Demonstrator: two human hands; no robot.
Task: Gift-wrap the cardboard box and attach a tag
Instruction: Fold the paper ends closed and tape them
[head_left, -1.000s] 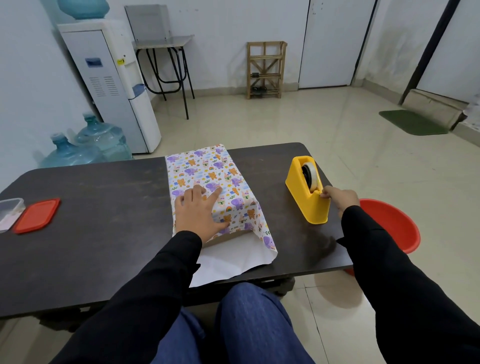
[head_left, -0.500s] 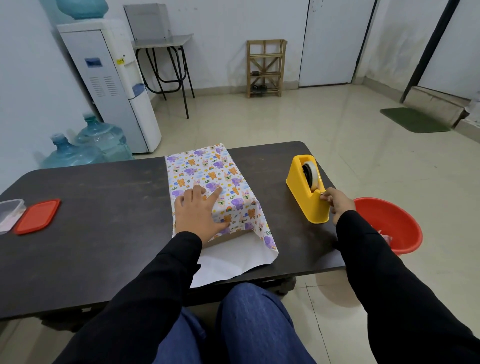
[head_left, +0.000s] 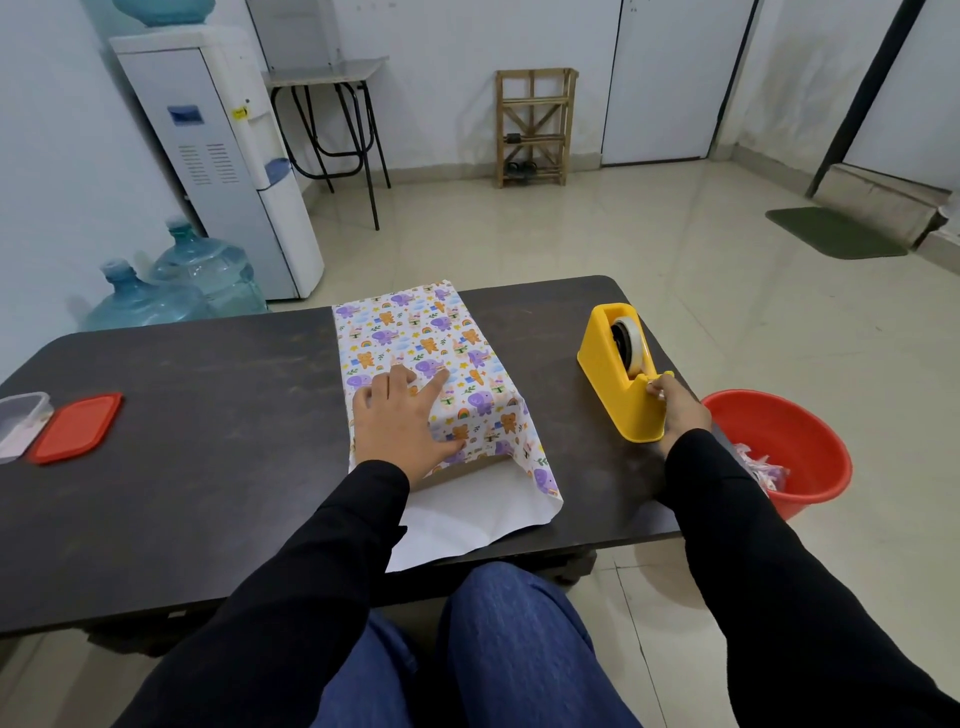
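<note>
At the far left of the counter (head_left: 208, 415) we see a red lid (head_left: 78, 426) beside a clear container (head_left: 21, 421), well apart from the work. Our left hand (head_left: 400, 421) lies flat and spread on the wrapping paper (head_left: 415, 332), pinning it over the cardboard box (head_left: 462, 465), which sits mid-counter with its near end uncovered and white paper trailing toward us. Further right, our right hand (head_left: 678, 408) pinches closed at the cutter end of the yellow tape dispenser (head_left: 618, 384), presumably on the tape end, though the tape itself is too small to see. We judge the risk is the paper seam springing loose if the left hand lifts, or the dispenser sliding off the near edge toward the red bucket (head_left: 779, 441).
</note>
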